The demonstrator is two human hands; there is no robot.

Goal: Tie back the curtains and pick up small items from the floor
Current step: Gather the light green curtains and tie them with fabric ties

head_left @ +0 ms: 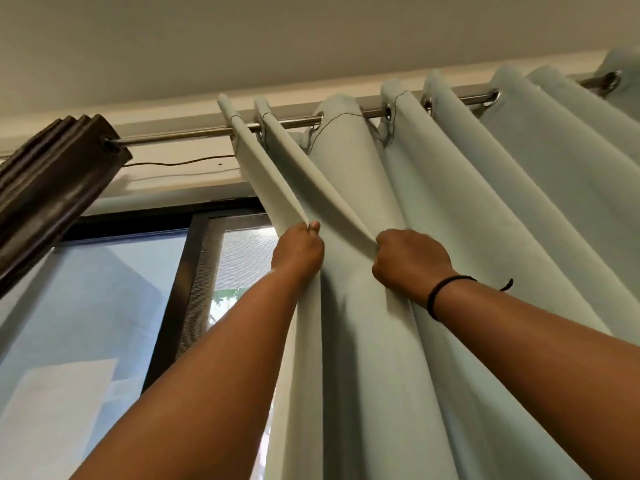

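A pale green curtain hangs in folds from a metal rod by eyelets. My left hand pinches the curtain's leading left edge, arm raised. My right hand, with a black band on the wrist, grips the fold just to the right of it. Both hands are high up, a short way below the rod. The floor and any small items on it are out of view.
A dark brown wooden bracket holds the rod's left end. Behind the curtain is a dark-framed window with a mesh screen. The ceiling is close above, and a thin wire runs along the wall under the rod.
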